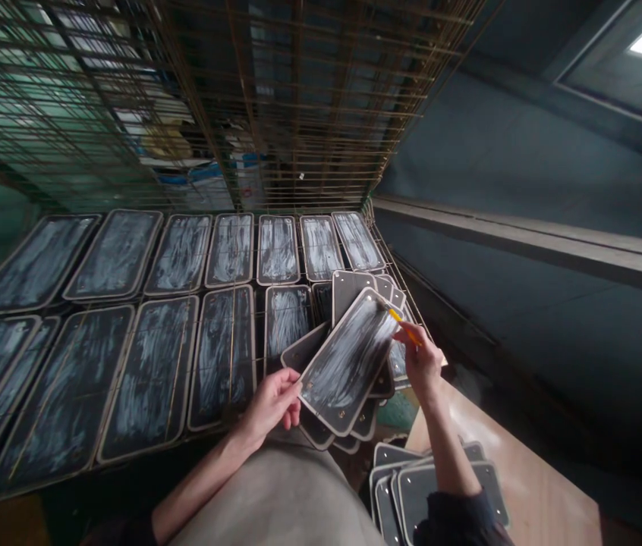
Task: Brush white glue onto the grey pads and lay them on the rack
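Observation:
My left hand (275,400) pinches the lower left edge of a dark rectangular panel (349,364) with a pale rim and whitish streaks over its face. The panel lies tilted on top of a fanned stack of similar panels (305,349). Closed round a small tool with a yellow handle (404,324), my right hand (422,360) is at the panel's upper right. The tool's tip touches or hovers near the panel's upper right corner; which, I cannot tell. Small metal fittings show near the panel's corners.
Two rows of white-streaked panels (153,379) lie on a wire rack to the left and behind. A wire mesh (309,98) rises above them. More dark panels (446,493) are stacked on a wooden board (531,470) at lower right. A grey wall (526,159) stands right.

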A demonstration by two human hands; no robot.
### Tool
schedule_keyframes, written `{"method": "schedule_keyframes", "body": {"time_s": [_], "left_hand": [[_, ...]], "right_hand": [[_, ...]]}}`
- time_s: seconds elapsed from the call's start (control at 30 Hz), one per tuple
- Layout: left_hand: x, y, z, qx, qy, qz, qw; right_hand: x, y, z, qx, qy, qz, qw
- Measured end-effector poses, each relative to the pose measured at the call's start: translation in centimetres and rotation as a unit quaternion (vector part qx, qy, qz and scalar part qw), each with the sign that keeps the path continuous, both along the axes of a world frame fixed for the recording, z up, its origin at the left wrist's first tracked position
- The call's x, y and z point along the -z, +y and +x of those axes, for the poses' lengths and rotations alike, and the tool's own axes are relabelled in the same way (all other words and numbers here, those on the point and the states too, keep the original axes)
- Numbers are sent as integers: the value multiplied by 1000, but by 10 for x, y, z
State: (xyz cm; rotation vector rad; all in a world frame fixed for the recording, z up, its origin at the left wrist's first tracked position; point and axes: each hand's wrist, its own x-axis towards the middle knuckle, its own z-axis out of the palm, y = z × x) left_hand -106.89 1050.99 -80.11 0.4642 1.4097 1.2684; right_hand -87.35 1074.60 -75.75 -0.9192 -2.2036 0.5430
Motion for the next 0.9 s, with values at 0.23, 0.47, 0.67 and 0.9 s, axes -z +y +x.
{"method": "schedule_keyframes", "body": {"time_s": [0.23, 0.47, 0.67, 0.9], "left_hand": [[-2, 0, 2, -13, -12, -5, 1000], [-9, 1, 1, -2, 7, -8, 1000], [-7, 1, 1, -17, -15, -7, 1000], [-13, 0, -1, -4, -22, -5, 1000]], "right_hand": [[-32, -44, 6, -17, -51, -84, 995], [-36, -15, -8, 34, 0, -47, 998], [-30, -75, -5, -77, -103, -30, 991], [-56, -105, -7, -75, 13, -201, 977]]}}
